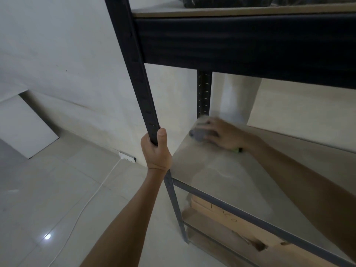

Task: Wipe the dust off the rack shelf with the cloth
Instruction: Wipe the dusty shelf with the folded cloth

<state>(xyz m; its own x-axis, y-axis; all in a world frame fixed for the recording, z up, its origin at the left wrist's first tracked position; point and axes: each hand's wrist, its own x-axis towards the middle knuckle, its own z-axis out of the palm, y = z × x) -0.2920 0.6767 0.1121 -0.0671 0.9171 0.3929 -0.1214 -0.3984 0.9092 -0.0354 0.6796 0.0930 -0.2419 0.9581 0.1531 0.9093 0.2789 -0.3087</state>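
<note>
My left hand is closed around the rack's near-left black upright post, while my right hand, blurred, presses flat on a grey cloth at the far-left corner of the pale rack shelf, near the back post.

Bare shelf is lying open toward the right; the beam overhead is limiting height, while the rear post is blocking the far-left corner.
</note>
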